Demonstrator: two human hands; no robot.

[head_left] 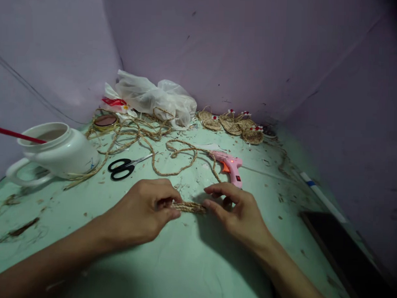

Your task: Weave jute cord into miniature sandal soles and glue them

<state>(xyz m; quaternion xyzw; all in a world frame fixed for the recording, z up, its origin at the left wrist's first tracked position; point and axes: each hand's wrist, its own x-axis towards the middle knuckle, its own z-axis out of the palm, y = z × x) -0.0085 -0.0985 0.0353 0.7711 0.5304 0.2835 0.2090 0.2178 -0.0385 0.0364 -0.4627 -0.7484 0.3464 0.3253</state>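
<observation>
A small flat coil of braided straw rope (190, 207) is held low over the pale green table, seen nearly edge-on. My left hand (151, 208) pinches its left end between thumb and fingers. At the right end is my right hand (237, 207), its thumb and forefinger apart, the thumb tip at or close to the coil's edge; whether it touches I cannot tell. Beyond the right hand lies a pink glue gun (228, 165) with an orange trigger and a small lit light. A loose length of braided rope (171, 173) curves across the table behind the hands.
Black-handled scissors (122, 169) lie left of centre, near a white mug-like pot (60, 150) with a red stick (19, 135). Against the wall are a plastic bag (154, 97) and several woven discs with red and white beads (233, 124). A dark flat object (341, 258) lies at right.
</observation>
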